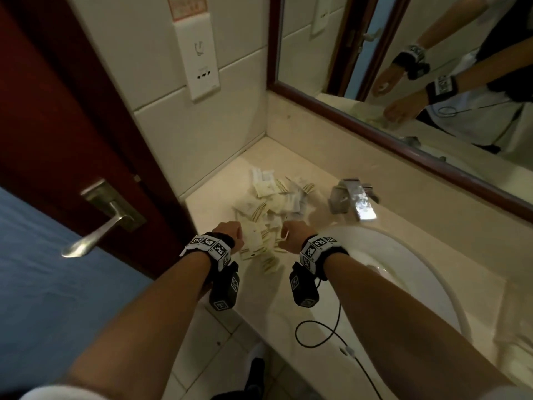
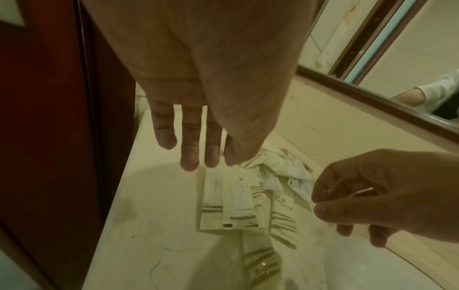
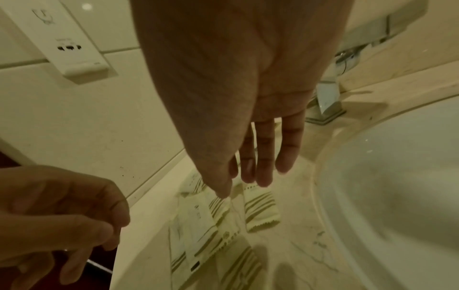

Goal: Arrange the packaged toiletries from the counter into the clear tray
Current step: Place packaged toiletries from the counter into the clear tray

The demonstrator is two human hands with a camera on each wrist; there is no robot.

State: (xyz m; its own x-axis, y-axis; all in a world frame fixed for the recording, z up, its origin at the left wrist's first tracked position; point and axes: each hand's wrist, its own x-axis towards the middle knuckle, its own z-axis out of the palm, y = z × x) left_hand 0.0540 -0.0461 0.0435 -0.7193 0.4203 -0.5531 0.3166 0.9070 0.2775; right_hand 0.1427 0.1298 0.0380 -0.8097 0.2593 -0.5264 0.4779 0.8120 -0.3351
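perhaps thirty sachets, one faucet

The packets are cream-white with tan diagonal stripes. The counter is beige marble with faint veins. The door is dark red-brown; wristbands carry black-and-white square markers.

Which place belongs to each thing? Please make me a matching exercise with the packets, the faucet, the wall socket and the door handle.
Things:
1 packets
2 faucet
3 wall socket
4 door handle

Places:
A on the dark red door
B on the tiled wall
C heaped on the counter
D behind the basin, below the mirror

Pairs: 1-C; 2-D; 3-B; 4-A
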